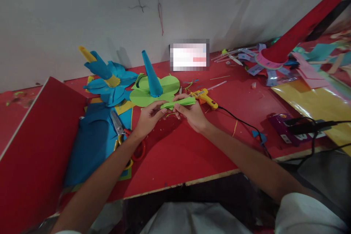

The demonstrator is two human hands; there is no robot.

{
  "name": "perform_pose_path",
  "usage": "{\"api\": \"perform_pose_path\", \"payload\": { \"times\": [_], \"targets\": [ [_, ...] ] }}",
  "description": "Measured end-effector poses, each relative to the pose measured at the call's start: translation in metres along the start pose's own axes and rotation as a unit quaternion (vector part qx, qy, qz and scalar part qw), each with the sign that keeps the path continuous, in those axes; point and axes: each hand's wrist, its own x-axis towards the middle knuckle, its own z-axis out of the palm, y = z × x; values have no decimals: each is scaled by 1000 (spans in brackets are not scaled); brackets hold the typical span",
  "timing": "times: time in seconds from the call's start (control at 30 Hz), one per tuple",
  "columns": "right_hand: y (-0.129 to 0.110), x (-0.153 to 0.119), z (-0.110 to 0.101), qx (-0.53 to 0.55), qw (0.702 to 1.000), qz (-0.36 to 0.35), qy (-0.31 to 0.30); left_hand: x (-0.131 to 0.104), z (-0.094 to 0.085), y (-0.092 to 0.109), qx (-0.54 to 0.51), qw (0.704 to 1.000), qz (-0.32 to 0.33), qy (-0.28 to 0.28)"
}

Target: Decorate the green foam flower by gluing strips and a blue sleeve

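Head view, from left to right: scissors [117, 123] lie on blue sheets [90, 146], partly covered by the left forearm [106, 172], so I cannot tell if they are one pair or two. Next, the left hand [149, 117] pinches the left end of the green paper [187, 101], a thin folded bundle. It is held above the table [170, 161], just on the near side of the blue cone [152, 78]. Its long axis goes sideways, the right end slightly higher. The right hand [196, 115] grips from the middle rightward, thumb in front, and so has the larger part. Farther right is the glue gun [207, 98], near this hand. Most fingertips are hidden behind the bundle, and its number of layers is hard to count
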Motion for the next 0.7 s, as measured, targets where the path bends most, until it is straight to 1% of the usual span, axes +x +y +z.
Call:
{"api": "perform_pose_path", "payload": {
  "times": [0.2,0.37,0.53,0.7],
  "targets": [
    [-1,0,0,28,1000,2,1,0,2,2,-25,999,-20,12],
    [-4,-1,0,41,999,11,-7,0,3,-1,-21,999,-30,-8],
    [-4,-2,0,42,999,17,-14,-1,2,-2,-26,999,-26,-8],
    [-3,-2,0,37,999,16,-19,-2,2,-5,-25,999,-22,-26]
  ]
}}
